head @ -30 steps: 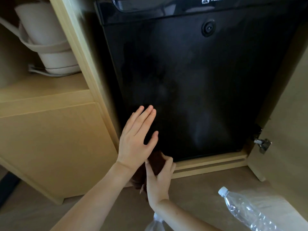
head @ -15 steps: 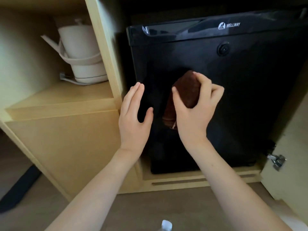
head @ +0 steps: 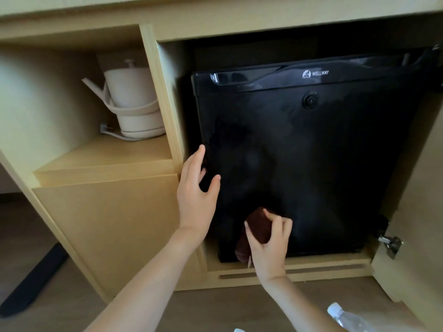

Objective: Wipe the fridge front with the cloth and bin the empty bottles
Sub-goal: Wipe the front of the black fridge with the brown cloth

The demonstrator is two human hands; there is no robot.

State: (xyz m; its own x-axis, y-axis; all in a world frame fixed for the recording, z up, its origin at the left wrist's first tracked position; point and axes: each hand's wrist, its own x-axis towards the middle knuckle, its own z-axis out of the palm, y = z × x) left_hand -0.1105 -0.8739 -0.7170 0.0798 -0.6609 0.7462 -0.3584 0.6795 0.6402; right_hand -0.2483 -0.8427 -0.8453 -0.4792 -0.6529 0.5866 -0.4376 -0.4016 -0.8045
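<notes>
- Head view, the only 1 we have: our right hand (head: 268, 243) is clenched on a brown cloth (head: 260, 227), pressing it to the lower left of the black fridge (head: 311, 164) door, just above the bottom edge.
- Our left hand (head: 195, 195) is open and grasps nothing; its fingers (head: 199, 155) rest at the door's left edge, the thumb on the glossy front, as if to steady it.
- We judge the cloth soft, light and bunched; a tail hangs below the fist, so a full palm grip on the wad suits it better than a pinch.
- The door looks hard, smooth and slick, so the cloth should glide; smears will probably show on the gloss.
- 1 clear bottle (head: 347, 318) lies on the floor at the lower right, white cap toward the cabinet; a second white cap (head: 239, 329) peeks in at the bottom edge. We take them for light, thin and crushable, best held round the body.
- No bin is in view, so we cannot tell where the bottles go.
- Edges: the fridge sits in a wooden cabinet (head: 115, 224), with a narrow gap at its left, a sill below and an open cupboard door with a metal hinge (head: 390, 245) at the right.
- Room: most of the door above and to the right is open for strokes; a kettle (head: 131, 101) stands on the shelf to the left, well apart.
</notes>
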